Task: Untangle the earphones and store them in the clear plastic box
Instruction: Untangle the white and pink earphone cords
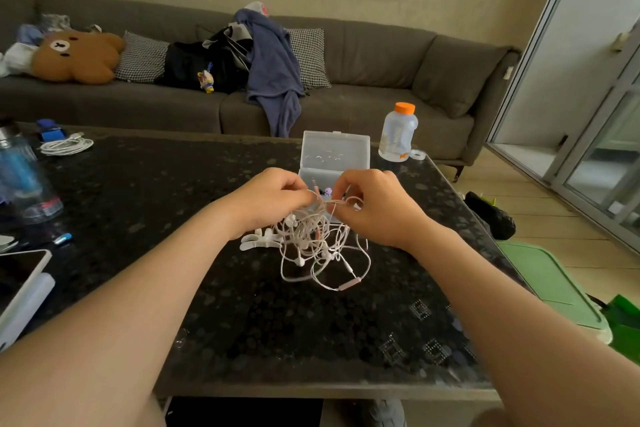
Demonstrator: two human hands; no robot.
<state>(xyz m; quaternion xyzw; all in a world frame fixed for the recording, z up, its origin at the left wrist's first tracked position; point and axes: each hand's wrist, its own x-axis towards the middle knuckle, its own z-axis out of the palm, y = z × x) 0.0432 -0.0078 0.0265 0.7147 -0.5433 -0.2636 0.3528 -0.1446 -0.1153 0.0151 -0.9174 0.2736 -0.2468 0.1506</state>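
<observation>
So we've got both hands up over the middle of the table [207, 288], a dark speckled stone top, and they're pinching the same tangled bunch of white earphones [317, 243]. The left hand [270, 199] has its fingertips closed on the cord at the top of the knot, and the right hand [375, 204] is pinched on it too, just beside the left, so the two nearly touch. The rest of the cord hangs down in loose loops and the lowest ones lie on the table, with the little inline remote [349, 284] resting flat at the near side of the pile. Just behind the hands, toward the far edge, sits the clear plastic box [334, 152] with its lid standing open; the hands cover most of the bottom half, so we can't really tell what's in it. Some white clips [256, 239] lie on the table right under the left wrist. A bottle [398, 135] with an orange cap stands at the far right corner, and a coiled white cable [65, 146] sits near the far left corner.
</observation>
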